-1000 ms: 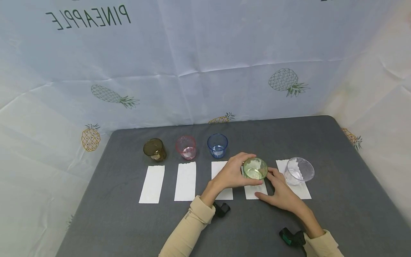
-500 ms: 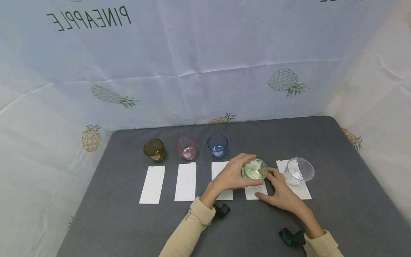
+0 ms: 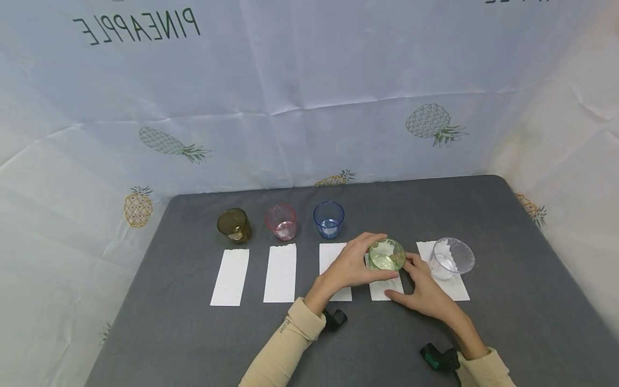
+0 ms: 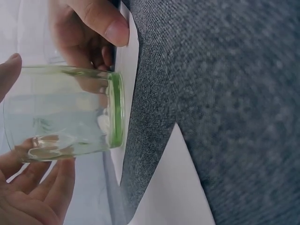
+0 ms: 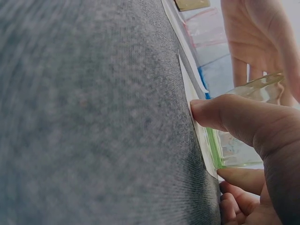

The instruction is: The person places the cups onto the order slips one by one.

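My left hand [image 3: 350,263] grips a green-tinted drinking glass [image 3: 387,255] near its rim, thumb on the near side and fingers on the far side. The glass stands upright over a white paper strip [image 3: 387,290]; in the left wrist view its green base [image 4: 116,110] is at the paper. My right hand [image 3: 425,290] is at the glass's right side, with the index fingertip beside the base in the right wrist view. Its thumb [image 5: 211,112] rests on the strip, apart from the glass, and the other fingers are loosely bent.
A brown glass [image 3: 234,226], a pink glass [image 3: 281,223] and a blue glass [image 3: 329,220] stand in a back row behind white strips. On the far right strip [image 3: 454,290] stands a clear glass [image 3: 452,259]. A pineapple-print cloth [image 3: 290,107] hangs behind the grey table [image 3: 159,333].
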The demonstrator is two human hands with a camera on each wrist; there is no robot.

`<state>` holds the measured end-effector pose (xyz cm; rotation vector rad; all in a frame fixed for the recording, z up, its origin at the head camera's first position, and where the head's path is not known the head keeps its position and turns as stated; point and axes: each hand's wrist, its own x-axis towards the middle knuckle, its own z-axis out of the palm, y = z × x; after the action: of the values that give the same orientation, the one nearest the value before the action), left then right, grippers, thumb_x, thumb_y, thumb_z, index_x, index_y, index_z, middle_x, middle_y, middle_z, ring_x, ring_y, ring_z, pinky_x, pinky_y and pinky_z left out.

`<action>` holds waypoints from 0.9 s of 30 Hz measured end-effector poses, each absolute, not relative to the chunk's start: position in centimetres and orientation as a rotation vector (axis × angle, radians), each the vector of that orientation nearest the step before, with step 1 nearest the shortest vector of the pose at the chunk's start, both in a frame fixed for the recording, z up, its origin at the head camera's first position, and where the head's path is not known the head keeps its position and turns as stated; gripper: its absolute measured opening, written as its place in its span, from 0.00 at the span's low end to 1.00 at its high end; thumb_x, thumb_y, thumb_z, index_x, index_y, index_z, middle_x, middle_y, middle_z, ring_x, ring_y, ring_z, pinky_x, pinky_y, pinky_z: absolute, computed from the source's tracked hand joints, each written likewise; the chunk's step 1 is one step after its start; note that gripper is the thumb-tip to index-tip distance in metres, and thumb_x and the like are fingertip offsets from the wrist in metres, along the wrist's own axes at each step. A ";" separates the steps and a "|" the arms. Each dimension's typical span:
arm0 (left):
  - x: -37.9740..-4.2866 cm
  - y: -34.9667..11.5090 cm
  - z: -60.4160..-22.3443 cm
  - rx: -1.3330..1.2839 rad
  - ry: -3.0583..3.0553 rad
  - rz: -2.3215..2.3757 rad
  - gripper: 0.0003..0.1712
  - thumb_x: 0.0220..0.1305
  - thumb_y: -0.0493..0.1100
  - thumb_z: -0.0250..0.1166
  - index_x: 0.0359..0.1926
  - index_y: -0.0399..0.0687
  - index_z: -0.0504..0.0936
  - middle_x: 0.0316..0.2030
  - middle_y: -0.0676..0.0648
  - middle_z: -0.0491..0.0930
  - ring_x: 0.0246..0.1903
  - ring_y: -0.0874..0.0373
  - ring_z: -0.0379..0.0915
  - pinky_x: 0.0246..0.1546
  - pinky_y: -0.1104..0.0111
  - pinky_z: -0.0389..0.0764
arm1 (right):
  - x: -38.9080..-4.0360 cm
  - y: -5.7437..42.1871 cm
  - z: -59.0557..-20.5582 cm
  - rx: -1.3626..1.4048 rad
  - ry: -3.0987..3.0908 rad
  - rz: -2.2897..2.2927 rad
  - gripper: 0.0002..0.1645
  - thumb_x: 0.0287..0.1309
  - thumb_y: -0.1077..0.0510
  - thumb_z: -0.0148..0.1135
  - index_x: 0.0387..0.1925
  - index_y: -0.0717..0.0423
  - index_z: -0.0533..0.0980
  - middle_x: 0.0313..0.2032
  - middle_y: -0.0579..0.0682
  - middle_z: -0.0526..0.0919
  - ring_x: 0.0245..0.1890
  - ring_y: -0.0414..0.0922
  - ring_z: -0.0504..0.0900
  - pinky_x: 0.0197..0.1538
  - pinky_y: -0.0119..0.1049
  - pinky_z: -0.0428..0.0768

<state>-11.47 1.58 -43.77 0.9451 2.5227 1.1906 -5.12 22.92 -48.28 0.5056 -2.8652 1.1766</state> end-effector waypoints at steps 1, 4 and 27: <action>-11.5 1.6 -43.8 0.943 2.524 1.191 0.47 0.57 0.58 0.76 0.73 0.48 0.70 0.67 0.48 0.75 0.65 0.55 0.75 0.61 0.67 0.79 | -5.1 22.9 -48.2 0.503 -2.865 1.180 0.43 0.50 0.53 0.79 0.63 0.69 0.74 0.62 0.68 0.69 0.62 0.68 0.67 0.59 0.73 0.68; -11.5 1.6 -43.8 0.943 2.526 1.193 0.47 0.57 0.58 0.76 0.73 0.48 0.70 0.67 0.48 0.75 0.65 0.56 0.75 0.61 0.67 0.79 | -5.1 22.8 -48.2 0.498 -2.865 1.188 0.42 0.50 0.53 0.79 0.63 0.70 0.74 0.62 0.68 0.69 0.62 0.68 0.67 0.59 0.73 0.68; -11.3 0.6 -43.7 1.025 2.521 1.282 0.50 0.57 0.56 0.76 0.77 0.51 0.64 0.70 0.47 0.70 0.68 0.55 0.71 0.67 0.64 0.76 | -4.5 22.5 -48.1 0.419 -2.790 1.179 0.52 0.42 0.54 0.84 0.66 0.69 0.69 0.60 0.67 0.72 0.62 0.65 0.71 0.61 0.67 0.72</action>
<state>-11.26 0.60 -43.75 1.0250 2.5208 1.2822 -4.55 22.46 -48.15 0.4187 -2.7899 1.1794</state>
